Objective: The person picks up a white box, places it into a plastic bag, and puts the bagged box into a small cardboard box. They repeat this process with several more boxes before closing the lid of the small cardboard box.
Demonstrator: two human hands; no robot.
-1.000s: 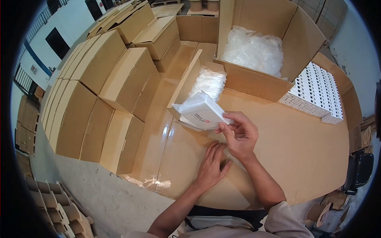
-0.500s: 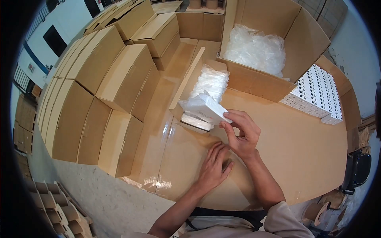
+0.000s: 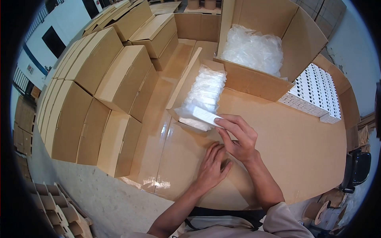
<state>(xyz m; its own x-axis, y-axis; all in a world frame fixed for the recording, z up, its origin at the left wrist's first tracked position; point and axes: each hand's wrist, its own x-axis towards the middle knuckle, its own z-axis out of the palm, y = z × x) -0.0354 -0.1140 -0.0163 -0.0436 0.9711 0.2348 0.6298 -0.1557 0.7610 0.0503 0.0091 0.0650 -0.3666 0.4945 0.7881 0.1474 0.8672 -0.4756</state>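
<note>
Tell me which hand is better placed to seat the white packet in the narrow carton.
Right hand: its fingers grip the packet at the carton's near end; left hand rests flat on cardboard.

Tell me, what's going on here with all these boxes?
A person is working bare-handed at a cardboard-covered table. The right hand pinches a small white box at the near end of a row of plastic-wrapped packs in a narrow open carton. The left hand lies flat on the table. Behind stands a big open carton of clear plastic bags; closed cartons are stacked at the left.
</note>
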